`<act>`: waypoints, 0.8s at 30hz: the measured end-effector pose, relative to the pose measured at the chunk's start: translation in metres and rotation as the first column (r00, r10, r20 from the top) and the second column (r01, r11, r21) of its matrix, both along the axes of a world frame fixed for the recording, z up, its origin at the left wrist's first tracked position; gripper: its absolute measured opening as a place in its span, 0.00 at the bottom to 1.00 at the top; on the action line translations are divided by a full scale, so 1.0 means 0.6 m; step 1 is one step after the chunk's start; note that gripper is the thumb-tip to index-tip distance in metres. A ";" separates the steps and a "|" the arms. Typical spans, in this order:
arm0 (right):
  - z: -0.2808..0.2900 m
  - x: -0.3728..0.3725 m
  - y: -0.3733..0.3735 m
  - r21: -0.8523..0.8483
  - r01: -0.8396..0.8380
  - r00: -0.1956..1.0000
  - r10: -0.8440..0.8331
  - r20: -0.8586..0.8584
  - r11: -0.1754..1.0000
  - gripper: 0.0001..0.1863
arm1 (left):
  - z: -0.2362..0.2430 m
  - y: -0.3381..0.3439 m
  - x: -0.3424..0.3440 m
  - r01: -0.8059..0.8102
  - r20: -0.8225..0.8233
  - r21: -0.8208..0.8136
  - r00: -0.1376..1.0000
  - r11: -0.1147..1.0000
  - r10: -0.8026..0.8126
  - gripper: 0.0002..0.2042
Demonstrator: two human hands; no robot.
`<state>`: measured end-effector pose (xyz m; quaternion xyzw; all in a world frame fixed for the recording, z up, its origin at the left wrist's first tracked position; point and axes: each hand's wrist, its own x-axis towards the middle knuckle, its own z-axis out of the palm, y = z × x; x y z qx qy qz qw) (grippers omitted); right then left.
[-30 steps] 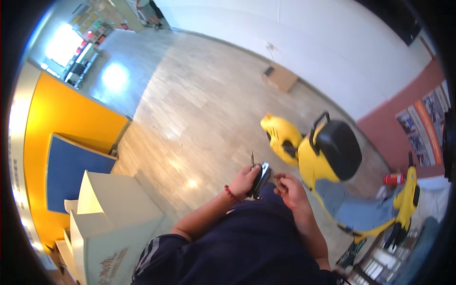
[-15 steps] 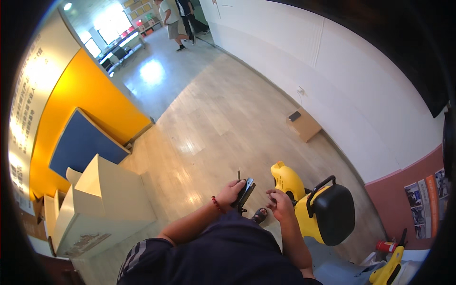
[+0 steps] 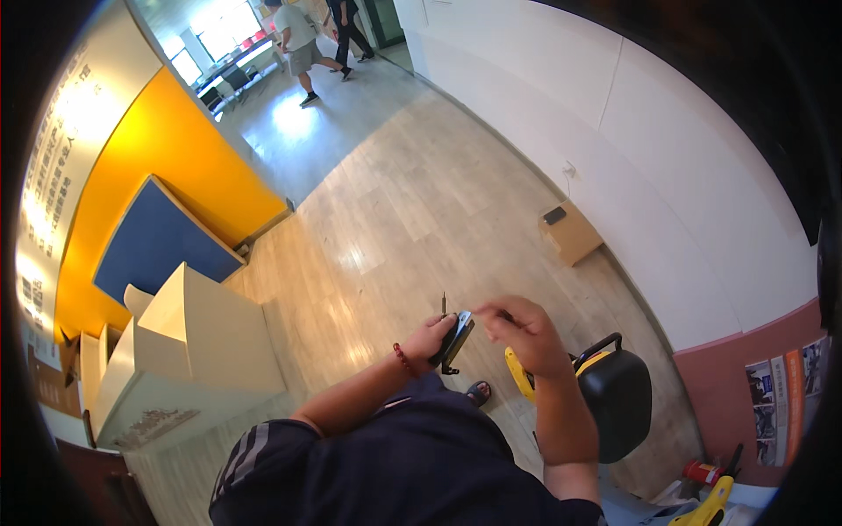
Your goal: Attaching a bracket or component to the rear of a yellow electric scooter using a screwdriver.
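My left hand (image 3: 433, 340) is closed around a dark flat device (image 3: 458, 342) with a pale, shiny face and a thin pointed tool (image 3: 444, 303) sticking up beside it. A red bead bracelet is on that wrist. My right hand (image 3: 526, 337) has its fingers curled, the index finger reaching to the upper end of the device; a small dark item may be between them, too small to name. Below and behind that hand stands a yellow ride-on vehicle (image 3: 516, 368) with a black padded part (image 3: 618, 408), partly hidden by my forearm.
Cream cabinet (image 3: 219, 351) and leaning blue board (image 3: 162, 237) stand left, by an orange wall (image 3: 202, 149). Cardboard box (image 3: 570, 241) with dark object on top lies along the white wall (image 3: 684, 158). Two people (image 3: 303, 48) walk at the far opening. Red canister (image 3: 702, 472) sits lower right.
My right hand has risen toward the top of the held device. The two people have moved rightward. The view has shifted, bringing more of the far room into sight since a second ago.
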<state>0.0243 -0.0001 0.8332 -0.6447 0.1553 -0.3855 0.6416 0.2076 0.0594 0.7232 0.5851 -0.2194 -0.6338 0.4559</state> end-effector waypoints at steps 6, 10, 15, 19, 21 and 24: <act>0.294 0.151 0.097 -0.868 0.197 0.925 0.206 0.319 0.456 0.16 | 0.011 -0.003 0.042 -0.069 -0.011 0.033 0.998 0.997 0.070 0.15; 0.316 0.207 0.128 -0.756 0.000 0.877 0.363 0.315 0.655 0.05 | 0.012 -0.052 0.032 0.034 -0.112 -0.039 0.993 0.999 -0.038 0.14; 0.311 0.233 0.128 -0.793 0.062 0.927 0.259 0.270 0.606 0.08 | 0.018 0.016 0.120 -0.210 -0.099 -0.056 0.974 0.976 0.204 0.12; 0.286 0.235 0.099 -0.856 0.183 0.965 0.080 0.251 0.483 0.12 | -0.003 0.032 0.176 -0.249 -0.144 -0.059 0.960 0.967 0.239 0.14; 0.272 0.236 0.084 -0.880 0.238 0.967 -0.011 0.256 0.411 0.14 | -0.015 0.038 0.216 -0.204 -0.100 -0.023 0.975 0.979 0.200 0.13; 0.179 0.268 0.015 -0.864 0.176 0.972 -0.223 0.076 0.472 0.10 | -0.024 0.045 0.239 -0.307 -0.220 -0.121 0.936 0.944 0.276 0.12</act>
